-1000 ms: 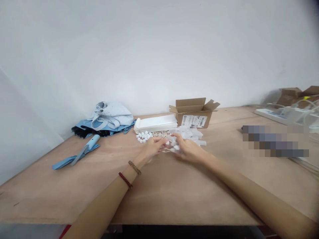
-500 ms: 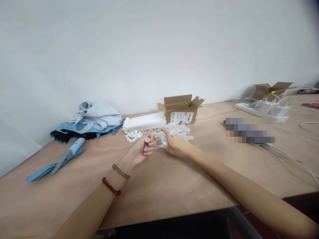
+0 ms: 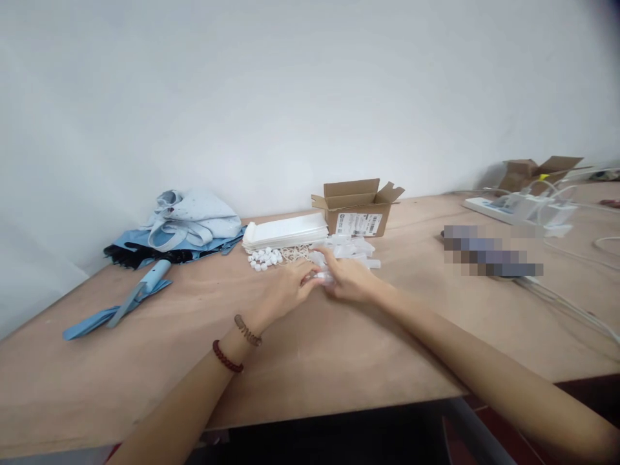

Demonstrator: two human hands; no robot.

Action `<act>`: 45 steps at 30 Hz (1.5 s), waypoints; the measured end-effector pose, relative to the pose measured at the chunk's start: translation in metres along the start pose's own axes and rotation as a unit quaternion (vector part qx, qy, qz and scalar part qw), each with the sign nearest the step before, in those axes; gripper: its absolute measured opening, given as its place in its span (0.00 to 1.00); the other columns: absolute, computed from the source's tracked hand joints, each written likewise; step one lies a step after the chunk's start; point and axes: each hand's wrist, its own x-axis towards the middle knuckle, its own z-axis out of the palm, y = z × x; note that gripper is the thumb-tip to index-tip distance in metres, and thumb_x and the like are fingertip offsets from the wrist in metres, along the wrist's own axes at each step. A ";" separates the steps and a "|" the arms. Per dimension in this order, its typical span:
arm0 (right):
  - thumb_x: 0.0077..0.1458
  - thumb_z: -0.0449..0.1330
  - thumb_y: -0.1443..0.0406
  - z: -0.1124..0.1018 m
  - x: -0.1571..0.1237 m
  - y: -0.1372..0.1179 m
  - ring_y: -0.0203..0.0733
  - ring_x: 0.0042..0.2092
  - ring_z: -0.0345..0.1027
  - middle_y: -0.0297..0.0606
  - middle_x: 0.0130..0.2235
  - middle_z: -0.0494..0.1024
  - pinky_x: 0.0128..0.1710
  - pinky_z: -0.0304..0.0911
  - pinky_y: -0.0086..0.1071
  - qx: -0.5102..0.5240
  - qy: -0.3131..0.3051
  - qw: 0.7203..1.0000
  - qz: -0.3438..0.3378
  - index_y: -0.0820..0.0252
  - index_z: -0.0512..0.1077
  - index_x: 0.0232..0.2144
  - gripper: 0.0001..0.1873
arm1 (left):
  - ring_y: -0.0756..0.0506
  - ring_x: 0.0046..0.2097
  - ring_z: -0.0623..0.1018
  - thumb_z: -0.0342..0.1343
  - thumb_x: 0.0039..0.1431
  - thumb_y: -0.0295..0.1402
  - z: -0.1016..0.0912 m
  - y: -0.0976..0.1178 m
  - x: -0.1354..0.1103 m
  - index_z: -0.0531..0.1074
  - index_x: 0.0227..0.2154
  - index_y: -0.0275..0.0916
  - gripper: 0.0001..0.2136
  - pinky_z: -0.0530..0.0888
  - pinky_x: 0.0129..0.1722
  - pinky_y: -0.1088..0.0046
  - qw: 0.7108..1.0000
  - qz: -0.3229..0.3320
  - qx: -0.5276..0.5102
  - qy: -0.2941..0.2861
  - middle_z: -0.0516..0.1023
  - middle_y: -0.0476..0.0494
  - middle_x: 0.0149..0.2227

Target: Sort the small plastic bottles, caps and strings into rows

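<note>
My left hand and my right hand meet at the near edge of a heap of small clear plastic tubes on the wooden table. The left fingers are curled, pinching a small piece that I cannot make out against the right hand. The right fingers are closed on small white pieces from the heap. A cluster of white caps lies just left of the heap, beside thin loops of white string. A stack of flat white sleeves sits behind the caps.
An open cardboard box with a label stands behind the heap. A folded blue umbrella and pale cloth lie at the back left, with a blue strap nearer. At the right are a power strip, cables and another box.
My left hand, raised palm-up with a small capped tube half a second ago, has turned down and moved right to meet my right hand at the heap. The view shifted slightly.
</note>
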 end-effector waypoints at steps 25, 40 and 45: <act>0.60 0.43 0.65 -0.005 0.002 -0.005 0.51 0.40 0.72 0.53 0.47 0.74 0.33 0.60 0.34 -0.053 0.003 0.998 0.038 0.63 0.49 0.60 0.26 | 0.52 0.20 0.58 0.38 0.63 0.46 0.008 0.016 0.002 0.66 0.18 0.36 0.25 0.56 0.24 0.74 0.959 -0.203 -0.186 -0.061 0.56 0.54 0.16; 0.57 0.47 0.66 -0.003 0.002 -0.002 0.52 0.42 0.72 0.54 0.48 0.74 0.32 0.59 0.34 -0.060 0.008 0.998 0.029 0.66 0.49 0.60 0.29 | 0.55 0.18 0.53 0.50 0.53 0.54 0.011 0.012 0.001 0.69 0.23 0.36 0.23 0.49 0.19 0.76 0.925 -0.256 -0.277 -0.041 0.54 0.56 0.16; 0.56 0.48 0.67 -0.005 0.004 0.003 0.52 0.40 0.72 0.54 0.47 0.74 0.31 0.58 0.34 -0.068 0.016 0.996 0.049 0.66 0.48 0.60 0.30 | 0.56 0.18 0.53 0.53 0.53 0.49 0.001 0.000 0.005 0.69 0.21 0.34 0.20 0.48 0.18 0.77 0.904 -0.290 -0.312 0.030 0.57 0.54 0.18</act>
